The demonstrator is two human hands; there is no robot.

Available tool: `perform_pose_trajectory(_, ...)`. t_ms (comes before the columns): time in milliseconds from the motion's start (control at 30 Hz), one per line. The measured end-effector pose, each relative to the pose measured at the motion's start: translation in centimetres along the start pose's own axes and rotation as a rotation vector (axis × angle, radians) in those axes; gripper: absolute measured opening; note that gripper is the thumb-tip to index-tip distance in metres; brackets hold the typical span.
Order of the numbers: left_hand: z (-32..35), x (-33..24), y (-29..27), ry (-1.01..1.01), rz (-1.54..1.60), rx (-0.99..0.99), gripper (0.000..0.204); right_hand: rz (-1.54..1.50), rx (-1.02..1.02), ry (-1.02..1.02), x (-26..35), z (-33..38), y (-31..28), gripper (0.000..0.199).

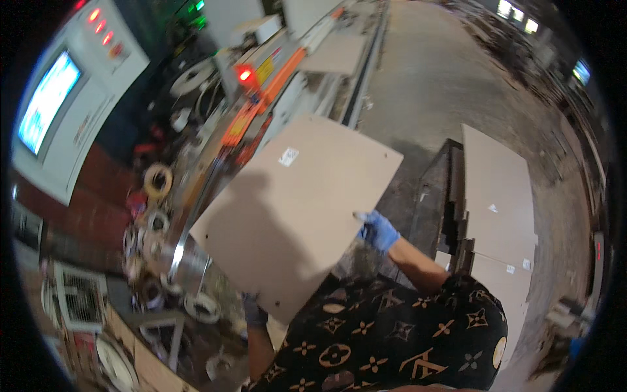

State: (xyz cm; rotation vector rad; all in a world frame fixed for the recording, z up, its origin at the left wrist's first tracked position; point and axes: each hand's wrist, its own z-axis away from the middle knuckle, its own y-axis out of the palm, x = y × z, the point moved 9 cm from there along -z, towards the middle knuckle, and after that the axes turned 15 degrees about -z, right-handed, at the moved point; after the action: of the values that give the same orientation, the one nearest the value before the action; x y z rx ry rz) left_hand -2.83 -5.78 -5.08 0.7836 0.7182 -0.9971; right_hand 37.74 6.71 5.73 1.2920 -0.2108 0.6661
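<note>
A large flat beige panel [326,189] with small dark holes near its corners is held up in front of me, tilted. A small white label sticks to its upper left part, and a shadow falls across its lower left. My right hand [379,232], in a blue glove, grips the panel's right edge, thumb on the top face and fingers underneath. At the near left edge, my gloved left hand [255,311] holds the panel from below; most of its fingers are hidden.
An orange and white machine [261,81] with a lit red lamp runs along ahead on the left. A control cabinet [98,85] with a bright screen stands far left. Beige panels [499,189] lie stacked at right. Tape-like rolls [158,181] clutter the lower left.
</note>
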Motion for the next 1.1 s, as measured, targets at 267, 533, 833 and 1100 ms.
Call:
perform_pose_trajectory(267, -3.8, 3.8, -4.2, 0.062, 0.408, -0.162, 0.052, 0.098, -0.106, 0.155, -7.4, -11.1, 2.7, 0.053)
perform_pose_trajectory(533, -5.8, -2.7, 0.9, 0.092, 0.369, -0.124, 0.062, 0.29, 0.006, 0.05, -7.4, -11.4, 8.6, 0.072)
perform_pose_trajectory(833, -6.2, -4.8, 4.1, 0.052, 0.316, -0.168, 0.056, 0.261, 0.01, 0.031, -4.8, -11.7, 8.3, 0.056)
perform_pose_trajectory(1100, -5.9, -7.0, 7.0, 0.004, 0.271, -0.187, 0.057, 0.171, -0.055, -0.019, -3.4, -12.6, 8.5, 0.053)
